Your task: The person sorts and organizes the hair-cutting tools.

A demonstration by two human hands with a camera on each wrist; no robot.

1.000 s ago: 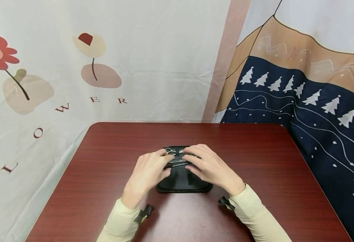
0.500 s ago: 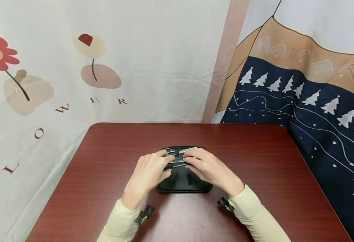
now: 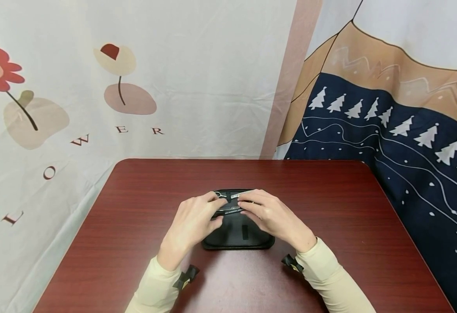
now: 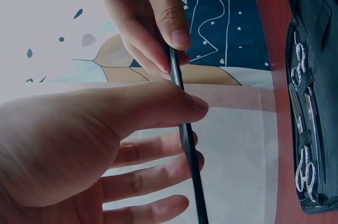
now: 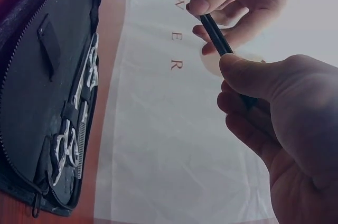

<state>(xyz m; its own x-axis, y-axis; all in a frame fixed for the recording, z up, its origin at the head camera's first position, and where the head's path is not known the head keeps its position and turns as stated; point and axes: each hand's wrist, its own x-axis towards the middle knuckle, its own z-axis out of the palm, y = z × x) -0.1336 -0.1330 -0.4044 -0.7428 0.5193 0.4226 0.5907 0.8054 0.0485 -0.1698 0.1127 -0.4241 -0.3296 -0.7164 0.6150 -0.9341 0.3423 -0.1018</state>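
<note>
Comparing with a second ago, I'm seeing the right hand (image 3: 278,218) sitting slightly lower, its fingers drawing nearer so that more of a silver blade (image 3: 241,194) is showing beyond them. The left hand (image 3: 193,221) is barely shifting; its thumb is creeping a touch inward, and a silver finger ring (image 3: 220,194) is peeking out less beside it. The open black case (image 3: 224,237) is staying put on the reddish desk (image 3: 154,182).

Both forearms are angling inward from the near side, and the hands are facing each other. Between them they're holding a slim black tool (image 4: 196,182) above the case, apart from it. On my left wrist view, the left thumb is pressing across the tool, fingers lying behind it, the lower ones spreading loosely. On my right wrist view, the right thumb and curling fingers are gripping it near one end. Scissors (image 5: 61,152) are lying along the case's far half.
</note>
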